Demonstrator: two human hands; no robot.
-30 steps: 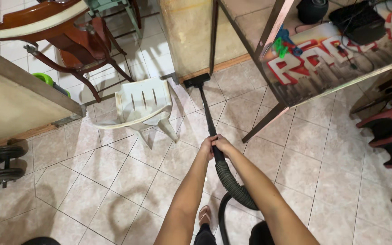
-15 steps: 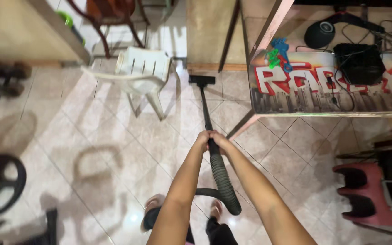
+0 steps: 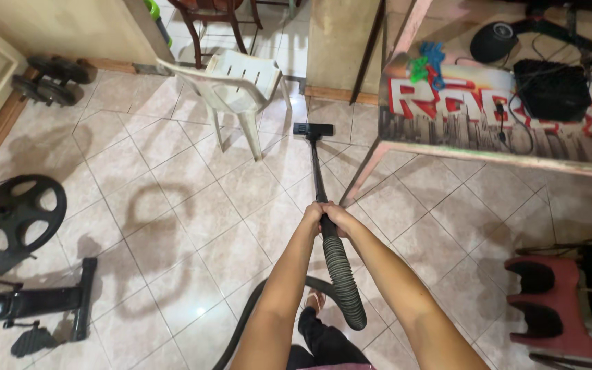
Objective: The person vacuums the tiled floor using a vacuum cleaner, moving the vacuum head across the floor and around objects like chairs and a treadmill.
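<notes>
a floor of pale beige tiles [image 3: 193, 226], laid on the diagonal, carries everything here. a white plastic chair [image 3: 238, 85] stands at the far centre, with the black vacuum floor head [image 3: 312, 129] resting flat on the tiles just to its right. dark dumbbells [image 3: 49, 79] lie at the far left near a wall. at the near left sits a black exercise machine with a spoked wheel [image 3: 18, 216]. a pink-framed table [image 3: 508, 116] stands at the right on slanted legs, and red stools [image 3: 549, 305] crowd the near right corner.
</notes>
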